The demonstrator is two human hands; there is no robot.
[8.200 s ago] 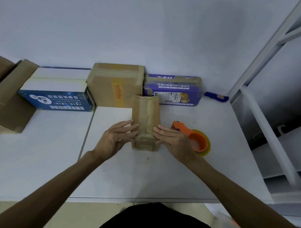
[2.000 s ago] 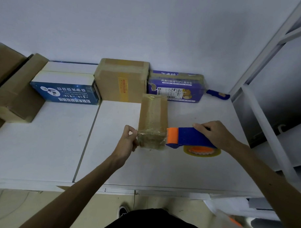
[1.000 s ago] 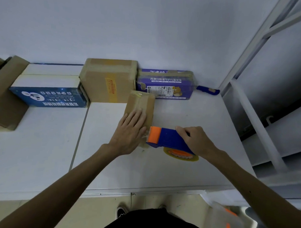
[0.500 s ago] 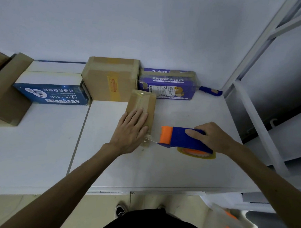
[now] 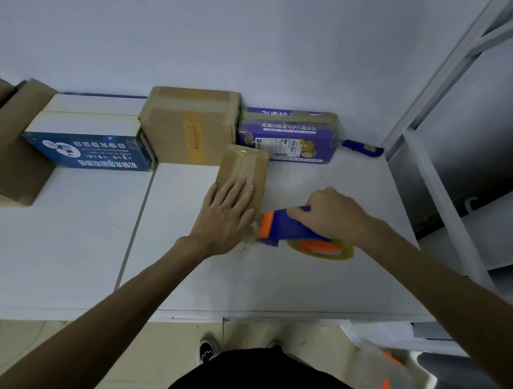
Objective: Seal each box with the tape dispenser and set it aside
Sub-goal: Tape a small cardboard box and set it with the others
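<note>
While half a second ago a thin strand of tape bridged a gap between them, the tape dispenser [image 5: 283, 228] now has its orange front right against the near right corner of the small brown box [image 5: 244, 167]. The right hand [image 5: 333, 217] has slid forward along the blue body, its grip curled round it, with the yellowish tape roll [image 5: 320, 249] showing underneath. The left hand [image 5: 225, 213] stays flat on the near half of the box top, grip spread and fingers straight. That box lies on the white desk [image 5: 275, 282] near the middle, long and narrow, plain cardboard with glossy clear tape along its top and over the far end. Behind it the purple box [image 5: 289, 134] reads "用满分标准守护儿童安全" in white, above a barcode sticker and a cartoon bear. Beside that, the large brown box [image 5: 188, 125] carries a yellow label with red print too small to read. Further left, the blue box [image 5: 85, 150] shows white characters upside down.
</note>
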